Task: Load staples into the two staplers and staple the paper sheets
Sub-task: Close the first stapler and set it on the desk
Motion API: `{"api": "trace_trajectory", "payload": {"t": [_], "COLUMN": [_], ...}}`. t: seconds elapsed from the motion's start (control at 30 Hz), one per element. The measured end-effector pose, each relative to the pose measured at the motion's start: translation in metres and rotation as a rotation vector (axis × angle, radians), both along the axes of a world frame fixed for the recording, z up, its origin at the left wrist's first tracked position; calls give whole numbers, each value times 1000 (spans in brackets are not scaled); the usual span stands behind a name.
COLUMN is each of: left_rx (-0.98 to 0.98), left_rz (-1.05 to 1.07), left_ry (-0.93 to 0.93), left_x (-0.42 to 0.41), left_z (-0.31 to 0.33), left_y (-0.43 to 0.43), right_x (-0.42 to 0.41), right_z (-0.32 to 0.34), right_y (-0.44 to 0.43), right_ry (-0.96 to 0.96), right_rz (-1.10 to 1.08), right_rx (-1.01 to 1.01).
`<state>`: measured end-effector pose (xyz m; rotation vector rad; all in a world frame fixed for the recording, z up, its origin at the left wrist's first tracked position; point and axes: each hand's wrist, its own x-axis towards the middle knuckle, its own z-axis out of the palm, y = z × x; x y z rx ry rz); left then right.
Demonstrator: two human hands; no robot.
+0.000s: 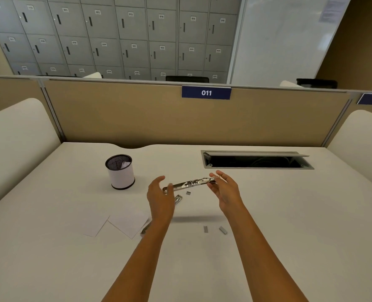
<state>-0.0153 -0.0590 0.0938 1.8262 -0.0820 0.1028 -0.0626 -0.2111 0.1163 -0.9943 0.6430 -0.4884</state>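
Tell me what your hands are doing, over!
Right hand pinching the opened stapler above the desk; left hand open at its other end. Staple strips loose nearby. Paper sheets unstapled. Nothing blocking.

mesh pen cup [120,172] L of desk | cable hatch [257,160] open, R | lockers [115,35] bkgd | sign 011 [206,92]

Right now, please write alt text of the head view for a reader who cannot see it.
Two bare hands hold an opened metal stapler above a white desk: the right hand grips one end, the left hand is open at the other. Staple strips, paper sheets and a mesh cup lie around.
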Motion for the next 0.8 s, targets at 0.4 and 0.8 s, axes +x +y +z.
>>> {"api": "trace_trajectory", "payload": {"t": [0.4,0.8], "left_rx": [-67,74], "left_rz": [-485,-340], "left_ry": [322,64], "left_x": [-7,-22], "left_z": [7,9], "left_y": [-10,-13], "right_x": [3,1], "right_z": [-2,-19], "right_y": [19,48], "right_ry": [158,258], "right_rz": [-30,-92], "right_rx": [-876,-1229]}}
